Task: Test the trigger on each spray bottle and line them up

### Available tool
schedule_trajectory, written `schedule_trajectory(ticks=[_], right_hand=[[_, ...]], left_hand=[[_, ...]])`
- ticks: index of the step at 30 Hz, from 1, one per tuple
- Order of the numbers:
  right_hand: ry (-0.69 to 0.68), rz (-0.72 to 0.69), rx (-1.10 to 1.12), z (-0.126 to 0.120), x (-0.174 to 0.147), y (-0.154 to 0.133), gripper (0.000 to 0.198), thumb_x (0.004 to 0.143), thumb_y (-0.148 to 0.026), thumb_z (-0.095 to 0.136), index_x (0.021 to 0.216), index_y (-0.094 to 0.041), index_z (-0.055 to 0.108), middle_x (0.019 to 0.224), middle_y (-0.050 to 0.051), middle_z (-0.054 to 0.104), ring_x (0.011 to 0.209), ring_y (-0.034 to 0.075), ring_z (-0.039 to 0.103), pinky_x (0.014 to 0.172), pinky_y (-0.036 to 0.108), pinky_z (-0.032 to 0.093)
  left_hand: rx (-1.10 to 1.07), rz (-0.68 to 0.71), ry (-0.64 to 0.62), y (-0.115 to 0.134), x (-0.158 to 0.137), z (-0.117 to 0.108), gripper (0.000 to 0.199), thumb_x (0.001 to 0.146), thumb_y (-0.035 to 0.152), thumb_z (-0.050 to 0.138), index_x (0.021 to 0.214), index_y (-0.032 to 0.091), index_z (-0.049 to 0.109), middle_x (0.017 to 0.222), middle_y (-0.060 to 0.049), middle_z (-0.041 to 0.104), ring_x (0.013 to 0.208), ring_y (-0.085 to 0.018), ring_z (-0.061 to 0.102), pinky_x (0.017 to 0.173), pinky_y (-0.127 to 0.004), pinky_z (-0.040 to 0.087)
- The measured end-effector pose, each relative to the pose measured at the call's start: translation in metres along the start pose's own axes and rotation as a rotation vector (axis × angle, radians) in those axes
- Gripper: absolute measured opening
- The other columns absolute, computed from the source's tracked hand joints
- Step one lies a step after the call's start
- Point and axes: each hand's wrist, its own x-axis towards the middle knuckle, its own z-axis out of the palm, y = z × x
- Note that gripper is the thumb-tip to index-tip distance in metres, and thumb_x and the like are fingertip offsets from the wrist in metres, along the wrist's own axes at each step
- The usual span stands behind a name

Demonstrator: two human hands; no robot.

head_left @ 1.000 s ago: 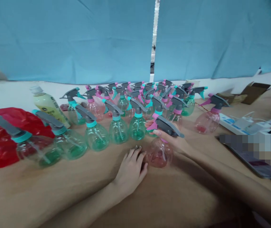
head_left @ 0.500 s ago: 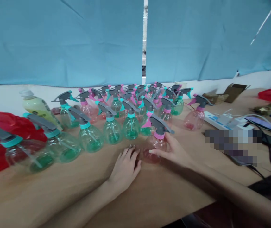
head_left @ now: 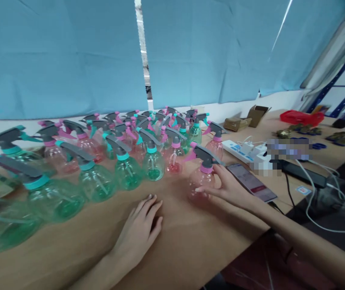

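Just right of centre, the right hand cups a pink spray bottle standing upright on the brown table, fingers curled round its belly; it appears to be setting the bottle in place. Lower centre, the left hand lies flat, fingers loosely spread, holding nothing. Rows of green and pink spray bottles crowd behind, while a phone and power strip hem in the right.

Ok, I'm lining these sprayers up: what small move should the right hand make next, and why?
Probably slide the pink bottle left to the green bottle row: the right hand grips it, apart from them; the left hand lies flat.
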Motion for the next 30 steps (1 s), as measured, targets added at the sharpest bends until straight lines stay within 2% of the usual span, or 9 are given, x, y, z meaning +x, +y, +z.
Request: schedule_trajectory(ticks=[6, 10, 15, 22, 30], right_hand=[[0.032, -0.020, 0.072, -0.010, 0.031, 0.038, 0.056, 0.071, -0.051, 0.070, 0.112, -0.019, 0.047, 0.105, 0.013, 0.062, 0.096, 0.030, 0.061, 0.081, 0.046, 0.050], [0.065, -0.054, -0.011, -0.007, 0.052, 0.052, 0.054, 0.073, -0.051, 0.067, 0.110, -0.016, 0.049, 0.108, 0.016, 0.060, 0.099, 0.031, 0.059, 0.085, 0.048, 0.047], [0.076, -0.041, -0.044, -0.003, 0.069, 0.058, 0.053, 0.075, -0.050, 0.066, 0.111, -0.013, 0.051, 0.105, 0.017, 0.062, 0.098, 0.032, 0.059, 0.082, 0.046, 0.047], [0.106, 0.023, -0.031, -0.001, 0.085, 0.057, 0.053, 0.074, -0.041, 0.070, 0.112, -0.010, 0.050, 0.111, 0.021, 0.061, 0.102, 0.034, 0.059, 0.084, 0.046, 0.046], [0.139, 0.021, -0.068, 0.008, 0.100, 0.061, 0.057, 0.071, -0.036, 0.073, 0.115, -0.009, 0.050, 0.112, 0.022, 0.063, 0.104, 0.035, 0.060, 0.084, 0.046, 0.046]], left_hand=[[-0.055, 0.069, -0.036, 0.042, 0.063, 0.029, 0.035, 0.091, 0.020, 0.044, 0.124, 0.012, 0.052, 0.129, -0.014, 0.055, 0.124, -0.027, 0.047, 0.099, -0.045, 0.042], [-0.076, 0.098, -0.063, 0.059, 0.092, 0.043, 0.035, 0.090, 0.019, 0.045, 0.123, 0.011, 0.052, 0.129, -0.015, 0.055, 0.123, -0.028, 0.047, 0.099, -0.047, 0.042], [-0.070, 0.106, -0.081, 0.064, 0.105, 0.051, 0.035, 0.089, 0.019, 0.047, 0.123, 0.011, 0.053, 0.131, -0.015, 0.053, 0.124, -0.030, 0.046, 0.100, -0.049, 0.040], [-0.082, 0.130, -0.114, 0.067, 0.119, 0.056, 0.035, 0.088, 0.019, 0.049, 0.122, 0.009, 0.054, 0.132, -0.016, 0.052, 0.124, -0.031, 0.045, 0.100, -0.049, 0.040], [-0.125, 0.133, -0.102, 0.066, 0.130, 0.059, 0.034, 0.089, 0.019, 0.047, 0.121, 0.011, 0.053, 0.130, -0.016, 0.053, 0.124, -0.030, 0.046, 0.099, -0.047, 0.042]])
